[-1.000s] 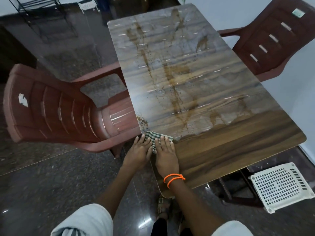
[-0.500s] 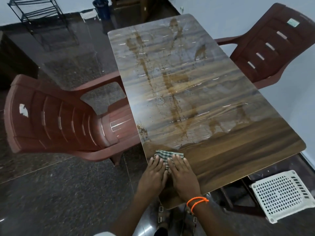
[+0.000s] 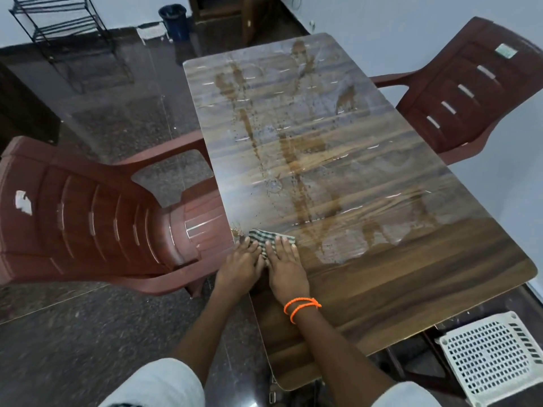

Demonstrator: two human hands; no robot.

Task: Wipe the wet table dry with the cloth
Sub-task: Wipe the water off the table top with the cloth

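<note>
Two brown plastic armchairs flank a long wood-grain desk (image 3: 411, 289) seen from above by the person wiping it. Starting at the left, one armchair (image 3: 97, 218) is pushed against the desk's long edge. Next, at the near left edge, the left hand (image 3: 241, 267) and the right hand (image 3: 286, 267) lie side by side, fingers straight and flat, pressing a green checked cloth (image 3: 269, 239) onto the surface; neither grip is curled around it. Compared with half a second ago, the hands and cloth have slid forward, back up to the line where dry wood meets water. Beyond them, most of the desk remains covered in water (image 3: 308, 136) and brown streaks, so the wiping looks barely begun. Farther right stand the second armchair (image 3: 470, 92) and, near the floor, a white perforated stool (image 3: 493, 359).
</note>
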